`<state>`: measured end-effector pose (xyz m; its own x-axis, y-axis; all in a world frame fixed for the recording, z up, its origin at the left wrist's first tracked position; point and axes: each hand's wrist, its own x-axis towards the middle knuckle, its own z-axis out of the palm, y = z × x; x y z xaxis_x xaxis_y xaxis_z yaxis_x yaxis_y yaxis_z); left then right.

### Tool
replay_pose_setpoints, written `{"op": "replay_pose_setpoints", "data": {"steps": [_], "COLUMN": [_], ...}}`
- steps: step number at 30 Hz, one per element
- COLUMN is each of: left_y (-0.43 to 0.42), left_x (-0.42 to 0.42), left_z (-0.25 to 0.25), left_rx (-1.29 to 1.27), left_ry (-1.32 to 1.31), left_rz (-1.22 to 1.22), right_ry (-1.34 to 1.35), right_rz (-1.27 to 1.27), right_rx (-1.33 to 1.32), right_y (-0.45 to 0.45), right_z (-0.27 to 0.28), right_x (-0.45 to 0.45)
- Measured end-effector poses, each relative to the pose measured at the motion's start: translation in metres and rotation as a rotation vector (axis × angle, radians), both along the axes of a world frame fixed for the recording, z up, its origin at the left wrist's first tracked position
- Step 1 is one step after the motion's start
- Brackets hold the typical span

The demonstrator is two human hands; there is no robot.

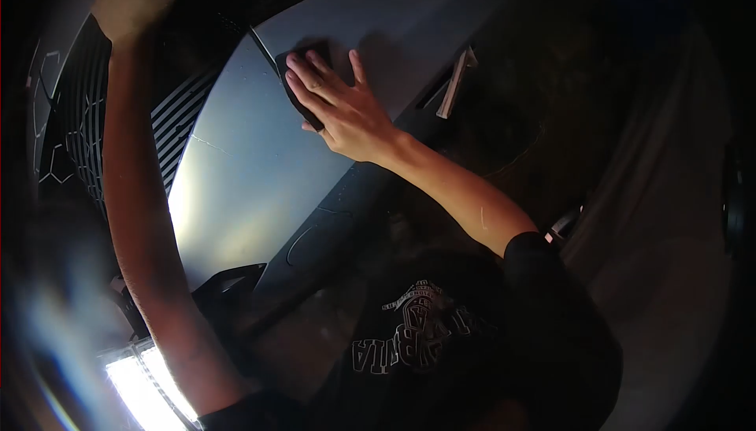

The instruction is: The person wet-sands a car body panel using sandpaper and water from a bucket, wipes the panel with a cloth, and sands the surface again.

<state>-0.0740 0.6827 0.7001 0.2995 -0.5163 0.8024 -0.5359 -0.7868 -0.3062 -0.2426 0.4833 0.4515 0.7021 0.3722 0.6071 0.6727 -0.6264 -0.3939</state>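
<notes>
My right hand [342, 112] lies on a smooth grey vehicle body panel [252, 124], fingers extended over a dark flat pad [303, 104]. The pad sits between the fingers and the panel, and its dark edge shows beside the palm. What the pad is made of is hard to tell in this light. My left hand [142, 2] is raised at the top left, near the dark slatted part. It is dim and blurred, and its fingers are cut off by the frame's edge, so I cannot see whether it holds anything.
Black slats [181, 108] and a hexagon-patterned dark part [59, 163] lie left of the panel. A bright lamp [150, 384] shines at the bottom left. Beyond the panel's right edge is a pale narrow bracket-like piece [455, 88]. Grey sheeting [654, 234] hangs at the right.
</notes>
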Motion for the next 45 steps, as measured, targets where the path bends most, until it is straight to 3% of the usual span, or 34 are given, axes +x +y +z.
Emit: {"op": "replay_pose_setpoints", "data": {"steps": [1, 4, 6, 9, 14, 17, 20, 24, 26, 29, 32, 33, 37, 38, 39, 43, 45], "left_y": [-0.054, -0.043, -0.046, -0.041, -0.037, -0.041, -0.039, -0.041, -0.045, -0.045, -0.009, -0.013, -0.012, -0.012, -0.012, -0.018, -0.017], "left_x": [-0.056, -0.049, -0.056, -0.041, -0.044, -0.049, -0.048, -0.056, -0.055, -0.055, -0.022, -0.021, -0.025, -0.025, -0.024, -0.028, -0.027], "left_z": [-0.007, -0.001, 0.007, -0.005, 0.004, -0.006, -0.003, 0.003, 0.006, 0.002, 0.005, 0.002, 0.004, 0.003, 0.003, 0.003, 0.001], "left_rx": [0.027, 0.128, 0.091, 0.021, 0.045, 0.03, 0.008, 0.023, 0.061, 0.07, 0.252, 0.203, 0.214, 0.219, 0.231, 0.208, 0.206], "left_ry": [-0.129, -0.152, -0.214, -0.161, -0.279, -0.24, -0.259, -0.216, -0.277, -0.243, -0.343, -0.328, -0.319, -0.318, -0.351, -0.286, -0.295], "left_rz": [0.155, 0.131, 0.113, 0.065, 0.05, 0.078, 0.046, 0.078, 0.1, 0.135, 0.262, 0.185, 0.203, 0.207, 0.21, 0.266, 0.225], "right_ry": [0.016, 0.129, 0.242, 0.032, 0.233, 0.073, -0.086, 0.184, 0.16, 0.178, 0.247, 0.305, 0.161, 0.255, 0.247, 0.151, 0.01], "right_rz": [0.012, 0.081, 0.113, 0.044, 0.153, -0.004, -0.134, 0.064, -0.047, -0.639, -0.437, -0.33, -0.492, -0.65, -0.641, -0.453, -0.15], "right_rx": [-0.005, -0.142, -0.23, -0.144, -0.337, -0.333, -0.104, -0.202, -0.127, 0.281, 0.156, 0.088, 0.185, 0.304, 0.308, 0.316, 0.195], "right_y": [-0.001, -0.034, -0.049, -0.015, -0.054, -0.044, -0.016, -0.019, -0.028, -0.055, 0.012, 0.023, -0.032, -0.066, -0.056, 0.009, 0.019], "right_z": [-0.01, -0.056, -0.038, -0.012, -0.04, -0.029, 0.008, -0.046, -0.039, -0.01, 0.007, 0.009, -0.012, 0.005, 0.012, 0.024, 0.006], "right_x": [-0.007, -0.048, -0.06, -0.021, -0.08, -0.026, 0.021, -0.068, -0.033, 0.075, 0.021, 0.014, 0.047, 0.075, 0.074, 0.025, 0.011]}}
